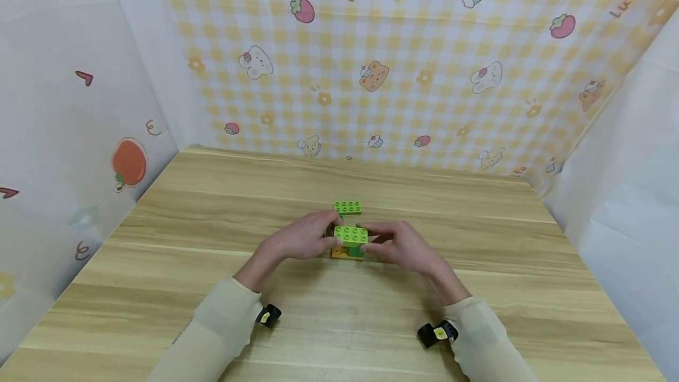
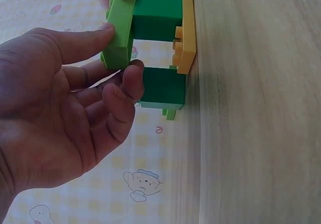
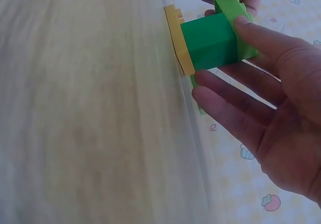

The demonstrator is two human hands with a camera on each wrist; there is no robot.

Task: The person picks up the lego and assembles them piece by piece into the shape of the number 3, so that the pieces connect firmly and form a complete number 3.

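Note:
A lime-green brick (image 1: pixel 351 233) with studs on top is held level between both hands. My left hand (image 1: pixel 305 236) pinches its left end, thumb at the near side. At the other end my right hand (image 1: pixel 400 244) pinches it the same way. Under its right part stands a dark green block (image 3: pixel 209 40), set on a yellow plate (image 2: pixel 188 33) that lies on the table. The plate's left studs are bare, with a gap below the lime brick. Beside my left fingertips is a second dark green block (image 2: pixel 163 88), mostly hidden in the head view.
Another lime-green brick (image 1: pixel 347 208) lies just behind the hands on the wooden table (image 1: pixel 339 323). A patterned cloth (image 1: pixel 339 75) rises at the table's back edge, with pale cloth at both sides. Black cameras (image 1: pixel 437 333) are strapped at the wrists.

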